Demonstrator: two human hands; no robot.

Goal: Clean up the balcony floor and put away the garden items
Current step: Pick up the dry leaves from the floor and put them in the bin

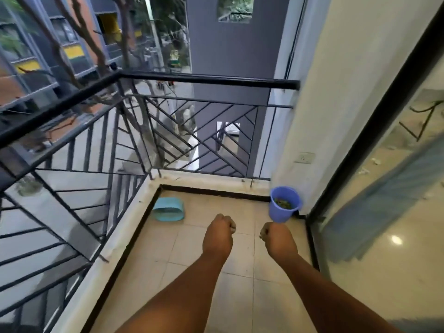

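Observation:
A blue bucket [284, 204] stands upright in the far right corner of the balcony floor [206, 258], with green leafy scraps inside. A teal plastic tub [169, 209] lies tipped on its side near the far left corner. My left hand [219, 233] and my right hand [276, 237] are stretched out over the tiles, side by side, both with fingers curled into fists. Nothing shows inside either fist. The right hand is just below the bucket in the view, apart from it.
A black metal railing [134, 109] runs along the left and far sides above a low pale kerb [105, 248]. A white wall with a socket [304, 158] and a black-framed glass sliding door [374, 212] close the right side.

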